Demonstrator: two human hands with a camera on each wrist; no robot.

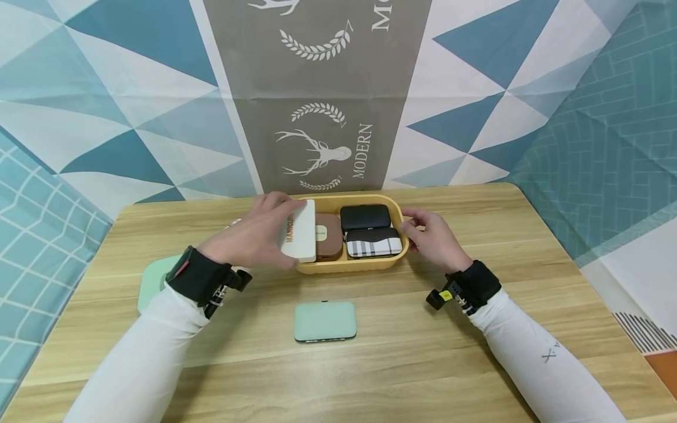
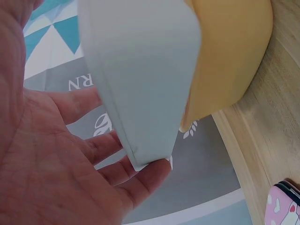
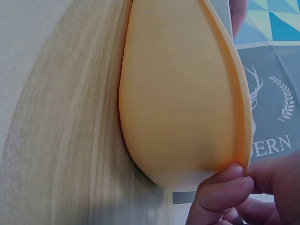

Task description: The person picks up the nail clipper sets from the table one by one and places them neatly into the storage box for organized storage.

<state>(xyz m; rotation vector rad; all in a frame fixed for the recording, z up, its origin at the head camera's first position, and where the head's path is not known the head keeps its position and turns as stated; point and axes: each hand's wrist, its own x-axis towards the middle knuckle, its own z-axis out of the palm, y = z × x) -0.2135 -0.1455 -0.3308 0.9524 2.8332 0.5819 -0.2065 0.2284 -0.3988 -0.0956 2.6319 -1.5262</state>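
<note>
My left hand (image 1: 259, 232) grips a white box with MANICURE lettering (image 1: 304, 232) between thumb and fingers, tilted at the left end of a yellow basket (image 1: 349, 267). In the left wrist view the box's pale side (image 2: 140, 89) stands beside the basket's outer wall (image 2: 229, 56), with fingertips along its edge. At the basket's right end my right hand (image 1: 436, 238) pinches the rim between thumb and finger. Inside the basket lie a brown case (image 1: 330, 235), a black case (image 1: 365, 217) and a case with a dark flap and plaid front (image 1: 373, 245).
A mint green case (image 1: 325, 321) lies on the wooden table (image 1: 402, 364) in front of the basket. Another light green item (image 1: 153, 282) is partly hidden under my left wrist. A pink patterned case (image 2: 282, 206) shows at the left wrist view's corner. Patterned cloth (image 1: 328, 76) hangs behind.
</note>
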